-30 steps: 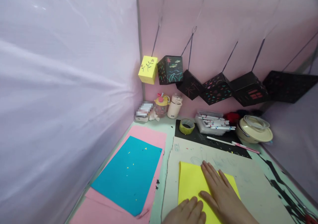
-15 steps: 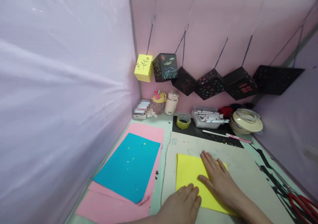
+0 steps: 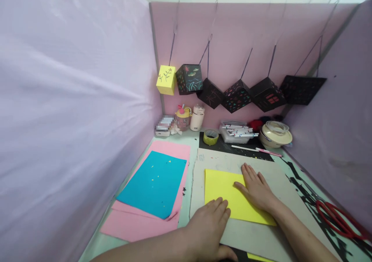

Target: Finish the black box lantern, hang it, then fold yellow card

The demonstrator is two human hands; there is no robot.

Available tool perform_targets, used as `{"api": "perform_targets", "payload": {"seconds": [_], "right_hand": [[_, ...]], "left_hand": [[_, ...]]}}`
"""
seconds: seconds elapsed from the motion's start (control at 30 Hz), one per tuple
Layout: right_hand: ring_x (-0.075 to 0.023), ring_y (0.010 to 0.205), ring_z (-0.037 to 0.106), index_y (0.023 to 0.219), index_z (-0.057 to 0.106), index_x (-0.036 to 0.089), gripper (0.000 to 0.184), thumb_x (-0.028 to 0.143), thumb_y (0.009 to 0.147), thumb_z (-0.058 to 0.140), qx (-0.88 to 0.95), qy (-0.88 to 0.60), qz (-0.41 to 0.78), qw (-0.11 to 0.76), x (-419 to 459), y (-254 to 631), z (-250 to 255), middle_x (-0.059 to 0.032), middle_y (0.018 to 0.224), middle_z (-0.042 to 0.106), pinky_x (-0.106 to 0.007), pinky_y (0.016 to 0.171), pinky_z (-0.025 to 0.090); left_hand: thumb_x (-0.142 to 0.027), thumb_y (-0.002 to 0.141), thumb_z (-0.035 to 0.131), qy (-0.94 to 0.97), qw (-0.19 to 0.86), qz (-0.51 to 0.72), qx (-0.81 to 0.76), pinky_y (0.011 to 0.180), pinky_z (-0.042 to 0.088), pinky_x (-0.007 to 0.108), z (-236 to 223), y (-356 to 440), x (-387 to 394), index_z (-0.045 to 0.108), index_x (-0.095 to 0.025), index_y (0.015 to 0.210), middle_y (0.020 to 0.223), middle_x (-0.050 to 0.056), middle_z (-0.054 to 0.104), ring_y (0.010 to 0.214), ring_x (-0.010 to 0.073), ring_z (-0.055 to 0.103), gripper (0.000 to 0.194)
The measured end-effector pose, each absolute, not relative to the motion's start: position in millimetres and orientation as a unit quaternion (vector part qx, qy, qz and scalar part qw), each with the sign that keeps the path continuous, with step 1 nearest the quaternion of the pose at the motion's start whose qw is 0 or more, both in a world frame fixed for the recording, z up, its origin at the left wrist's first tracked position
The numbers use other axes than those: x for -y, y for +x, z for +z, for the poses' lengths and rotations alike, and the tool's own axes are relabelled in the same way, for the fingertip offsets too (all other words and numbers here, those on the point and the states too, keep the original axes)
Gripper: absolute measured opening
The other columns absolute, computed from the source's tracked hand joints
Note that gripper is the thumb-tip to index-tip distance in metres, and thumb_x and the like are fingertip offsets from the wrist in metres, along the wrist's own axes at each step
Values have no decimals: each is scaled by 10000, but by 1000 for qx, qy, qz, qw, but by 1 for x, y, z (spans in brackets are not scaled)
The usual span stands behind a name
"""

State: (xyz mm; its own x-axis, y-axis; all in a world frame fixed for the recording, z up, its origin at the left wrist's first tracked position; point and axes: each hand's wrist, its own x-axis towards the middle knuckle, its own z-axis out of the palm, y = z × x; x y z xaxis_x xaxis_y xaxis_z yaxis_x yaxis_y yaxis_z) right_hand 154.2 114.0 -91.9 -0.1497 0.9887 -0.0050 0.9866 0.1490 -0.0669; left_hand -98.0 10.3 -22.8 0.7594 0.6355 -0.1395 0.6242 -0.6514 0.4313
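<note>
A folded sheet of yellow paper (image 3: 221, 186) lies on a large pale grey board (image 3: 200, 184). My left hand (image 3: 209, 225) rests with its fingers extended flat over the sheet's lower left edge, the thumb out toward me. Toward the upper right, my right hand (image 3: 257, 188) presses flat on the same sheet, fingers stretched past its far edge and thumb spread. Neither hand grips anything. Part of the sheet is covered by both hands.
Left are blue (image 3: 157, 184) and pink sheets (image 3: 124, 225). Red-handled scissors (image 3: 337, 219) lie at right among black paper scraps. Behind stand a tape roll (image 3: 210, 137), a box of markers (image 3: 236, 133) and a lidded bowl (image 3: 276, 135). Decorated paper boxes (image 3: 190, 79) hang above.
The view has shifted, showing more of the table near me. My right hand has slid slightly right along the yellow paper, while my left stays near the lower left edge.
</note>
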Motion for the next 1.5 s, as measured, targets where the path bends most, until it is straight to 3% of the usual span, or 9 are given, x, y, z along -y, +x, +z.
{"api": "perform_targets", "payload": {"seconds": [0.27,0.4,0.5,0.67,1.1,1.5], "right_hand": [[-273,1476,128,1517,174,65,854,652,898,206,718,-695,30,10,-116,158,-86,-136,1596,152,-540,1171,141],[-300,1471,138,1515,160,56,822,611,911,210,724,-684,-30,85,-110,160,-80,-160,1587,182,-571,1159,134],[-285,1472,146,1526,135,88,762,559,932,221,782,-611,-49,116,-100,151,-75,-148,1588,192,-535,1169,144],[-256,1474,149,1534,145,135,721,534,945,262,856,-513,12,64,-85,124,-73,-115,1596,178,-465,1178,191],[-236,1484,60,1533,134,99,820,646,924,185,844,-528,97,-4,-86,112,-60,-91,1607,65,-426,1200,123],[-282,1485,11,1541,103,165,829,687,904,205,805,-583,111,-5,-87,101,-58,-78,1615,24,-530,1175,66]], "left_hand": [[-755,853,293,924,174,32,-340,1175,193,405,-31,-98,-6,307,-19,1467,1552,201,266,1448,323,205,958],[-729,863,340,933,125,41,-336,1172,193,364,-35,-98,-3,332,-10,1450,1533,199,317,1438,307,241,929],[-731,858,356,934,108,44,-338,1173,192,345,-38,-97,-3,338,-19,1448,1527,193,333,1437,287,249,925],[-743,856,330,935,108,48,-335,1172,195,362,-40,-96,-4,332,-29,1451,1523,196,339,1436,296,249,929],[-739,857,340,937,109,36,-330,1173,183,372,-41,-95,-6,318,-45,1458,1539,209,292,1450,297,214,918],[-767,843,308,933,116,29,-339,1157,202,414,-50,-94,-9,316,-64,1463,1541,199,296,1440,321,233,937]]}}
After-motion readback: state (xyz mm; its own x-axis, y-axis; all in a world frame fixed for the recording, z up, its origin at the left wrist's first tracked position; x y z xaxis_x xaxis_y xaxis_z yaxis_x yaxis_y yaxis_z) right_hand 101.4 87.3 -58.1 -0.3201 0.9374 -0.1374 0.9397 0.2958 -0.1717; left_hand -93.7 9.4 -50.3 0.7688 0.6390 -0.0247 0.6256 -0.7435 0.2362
